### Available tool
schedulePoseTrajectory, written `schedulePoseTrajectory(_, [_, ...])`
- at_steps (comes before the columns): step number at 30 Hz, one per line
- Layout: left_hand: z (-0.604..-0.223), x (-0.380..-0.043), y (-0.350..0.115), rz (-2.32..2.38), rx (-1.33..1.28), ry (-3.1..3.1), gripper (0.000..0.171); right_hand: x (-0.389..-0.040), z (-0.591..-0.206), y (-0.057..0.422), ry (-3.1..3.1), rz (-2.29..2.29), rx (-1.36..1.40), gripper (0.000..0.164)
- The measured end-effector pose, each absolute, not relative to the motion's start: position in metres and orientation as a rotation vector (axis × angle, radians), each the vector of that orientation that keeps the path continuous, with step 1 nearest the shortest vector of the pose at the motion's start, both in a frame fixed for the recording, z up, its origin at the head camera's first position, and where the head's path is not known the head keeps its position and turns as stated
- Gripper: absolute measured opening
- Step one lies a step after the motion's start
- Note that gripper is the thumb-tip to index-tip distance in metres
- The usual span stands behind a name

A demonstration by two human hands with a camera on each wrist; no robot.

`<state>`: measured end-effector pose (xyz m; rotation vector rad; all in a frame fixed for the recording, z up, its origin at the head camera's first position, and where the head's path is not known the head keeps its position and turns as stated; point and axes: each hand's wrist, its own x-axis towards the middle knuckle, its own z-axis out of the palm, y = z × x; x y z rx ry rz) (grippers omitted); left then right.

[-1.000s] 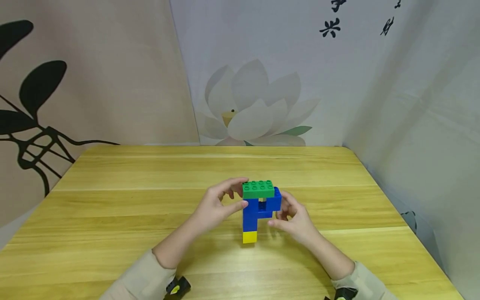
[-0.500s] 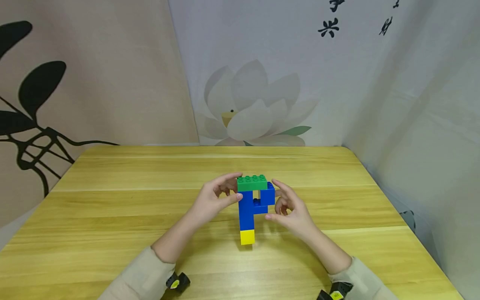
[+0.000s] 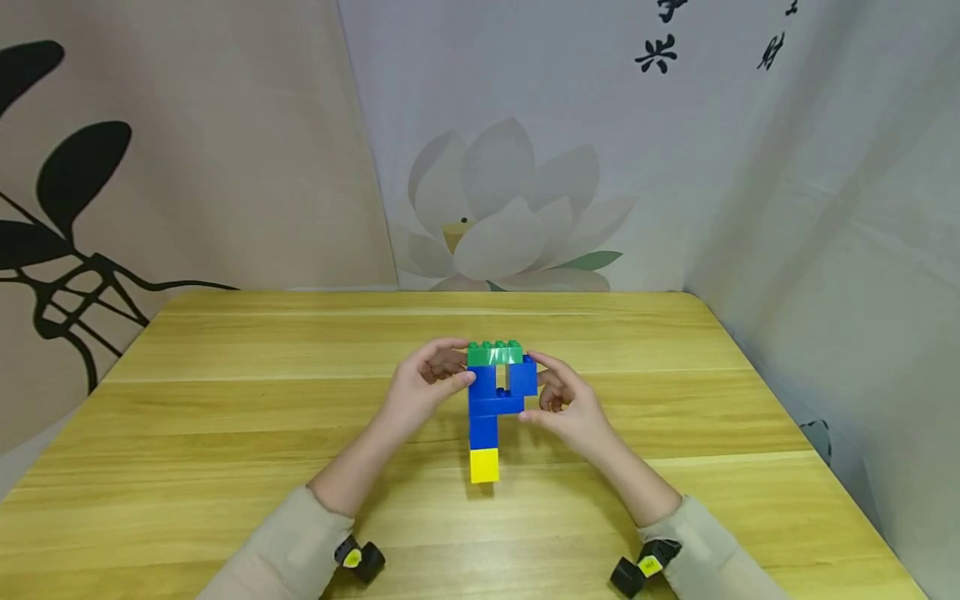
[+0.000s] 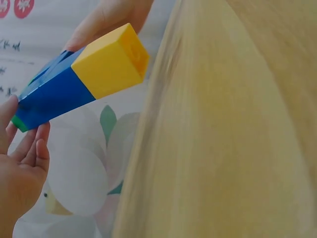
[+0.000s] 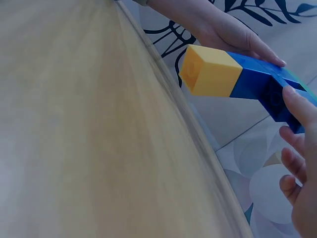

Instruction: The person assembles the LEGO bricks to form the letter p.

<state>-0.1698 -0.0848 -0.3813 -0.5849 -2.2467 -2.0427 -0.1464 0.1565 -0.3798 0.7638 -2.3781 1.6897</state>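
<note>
A P-shaped building-block structure [image 3: 483, 406] stands upright, lifted over the table. It has a green studded brick [image 3: 495, 354] on top, several blue bricks in the middle and a yellow brick [image 3: 484, 466] at the bottom. My left hand [image 3: 420, 385] pinches its upper left side, thumb in front on the blue and fingers at the green brick. On the right, my right hand [image 3: 573, 408] has its index fingertip at the top of the outer blue brick and its thumb at the lower blue edge. The right wrist view shows that thumb [image 5: 298, 105] against the blue bricks.
The wooden table [image 3: 262, 417] spreads out below and around the hands. Behind it hangs a cloth backdrop [image 3: 525, 75] printed with a lotus and dark leaves. Each sleeve cuff has a black wrist camera [image 3: 360, 560] strapped on.
The structure has moved left and tipped so its front faces the head camera more squarely. Both hands moved left with it, and the right fingertips came in closer against its right side.
</note>
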Motion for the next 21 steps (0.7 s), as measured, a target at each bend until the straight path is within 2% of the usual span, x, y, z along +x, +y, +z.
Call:
schedulePoseTrajectory(3, [-0.386, -0.175, -0.088, -2.048, -0.574, -2.259, 0.039, -0.152, -0.383, 0.155, -2.383, 1.726, 0.749, 0.071])
schedulePoseTrajectory(9, [-0.392, -0.183, -0.094, -2.071, -0.63, -2.347, 0.048, -0.16, -0.392, 0.156, -2.407, 1.757, 0.732, 0.07])
schedulePoseTrajectory(16, [-0.379, -0.175, -0.098, -2.038, -0.698, -2.459, 0.055, -0.165, -0.398, 0.156, -2.46, 1.809, 0.684, 0.069])
schedulePoseTrajectory(21, [-0.385, -0.177, -0.098, -1.941, -0.701, -2.541, 0.06, -0.167, -0.399, 0.155, -2.518, 1.793, 0.63, 0.067])
